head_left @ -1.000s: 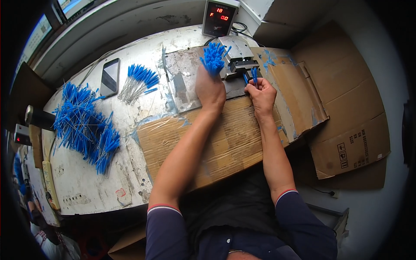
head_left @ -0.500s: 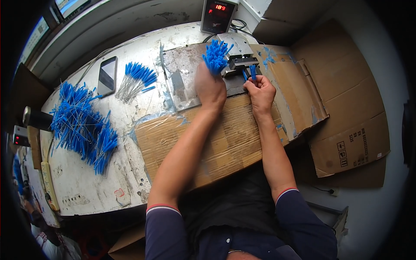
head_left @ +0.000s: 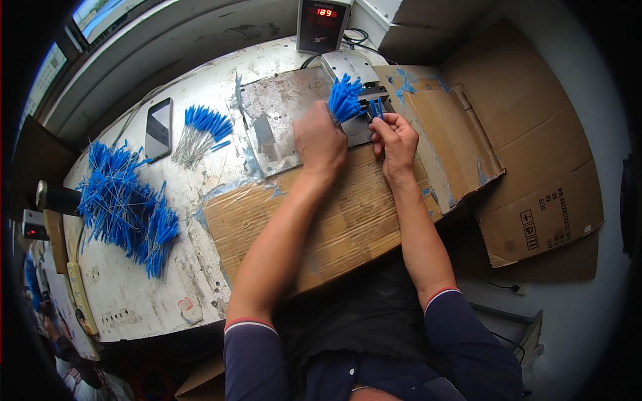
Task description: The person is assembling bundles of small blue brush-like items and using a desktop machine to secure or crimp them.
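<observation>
My left hand [head_left: 321, 142], somewhat blurred, is closed round a thick bundle of blue-tipped wires [head_left: 345, 100], the blue ends fanned out up and to the right. Close beside it on the right, my right hand [head_left: 398, 144] pinches a few blue-tipped wires [head_left: 376, 107] between thumb and fingers. Their blue ends stand up in front of a small metal fixture [head_left: 372, 95]. That fixture is partly hidden behind the bundle and fingers. Whether the right hand's wires touch it, I cannot tell.
On the white worktop [head_left: 167, 294] lie a large tangled heap of blue-tipped wires [head_left: 124, 200], a smaller fanned bunch [head_left: 204, 130] and a phone [head_left: 159, 128]. A digital display box [head_left: 323, 28] stands behind the fixture. Cardboard [head_left: 307, 220] covers the front edge; more cardboard [head_left: 528, 154] rises at right.
My left hand's bundle has tipped right, closer to my right hand, and covers more of the fixture. The right hand keeps its pinch, slightly shifted. The whole view has moved a little.
</observation>
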Tool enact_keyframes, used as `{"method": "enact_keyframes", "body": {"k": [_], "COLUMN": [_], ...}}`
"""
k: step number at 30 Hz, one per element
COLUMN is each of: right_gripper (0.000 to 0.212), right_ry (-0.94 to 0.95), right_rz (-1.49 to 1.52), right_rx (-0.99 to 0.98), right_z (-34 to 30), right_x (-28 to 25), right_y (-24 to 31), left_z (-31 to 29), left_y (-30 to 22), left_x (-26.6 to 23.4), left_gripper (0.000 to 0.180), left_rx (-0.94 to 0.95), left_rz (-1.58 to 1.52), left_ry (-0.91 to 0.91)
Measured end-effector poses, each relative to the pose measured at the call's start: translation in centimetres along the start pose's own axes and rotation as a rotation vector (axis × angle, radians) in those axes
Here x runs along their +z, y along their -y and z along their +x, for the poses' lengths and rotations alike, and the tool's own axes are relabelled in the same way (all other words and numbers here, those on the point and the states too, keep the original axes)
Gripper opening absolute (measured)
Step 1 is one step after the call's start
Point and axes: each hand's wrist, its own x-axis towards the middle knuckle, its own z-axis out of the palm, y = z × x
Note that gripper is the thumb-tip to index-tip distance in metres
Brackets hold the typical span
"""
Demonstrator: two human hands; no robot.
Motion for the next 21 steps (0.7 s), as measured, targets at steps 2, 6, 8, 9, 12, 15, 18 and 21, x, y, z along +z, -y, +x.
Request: {"method": "enact_keyframes", "body": {"k": [2,6,8,9,12,15,18,21], "right_gripper": [0.014,0.012,0.012,0.012,0.015,0.016,0.013,0.015], "right_ry": [0.002,-0.09,-0.089,-0.087,-0.065,-0.044,-0.045,-0.037], "right_rz": [0.015,0.007,-0.007,-0.022,0.027,0.027,0.03,0.079], "right_rx": [-0.021,-0.086,-0.065,-0.044,0.003,0.037,0.023,0.011], "right_z": [0.2,0.0,-0.3,-0.5,-0.6,-0.8,-0.6,-0.6], "right_x": [-0.3,-0.1,-0.3,-0.3,-0.4,-0.7,-0.8,-0.7], "right_y": [-0.1,-0.4,0.0,0.1,0.1,0.0,-0.2,-0.3], "left_z": [-0.1,-0.1,-0.2,-0.3,-0.4,-0.6,-0.8,-0.7], "left_y": [-0.4,-0.6,-0.6,-0.5,-0.5,-0.5,-0.7,-0.6], "left_x": [-0.2,-0.3,-0.4,-0.4,-0.6,-0.4,-0.4,-0.1], "left_gripper": [0.016,0.019,0.021,0.022,0.023,0.023,0.019,0.016], "left_rx": [0.018,0.062,0.078,0.092,0.129,0.189,0.185,0.173], "left_rz": [0.022,0.06,0.062,0.062,0.081,0.101,0.137,0.144], "left_ry": [0.034,0.069,0.084,0.1,0.122,0.131,0.173,0.167]}}
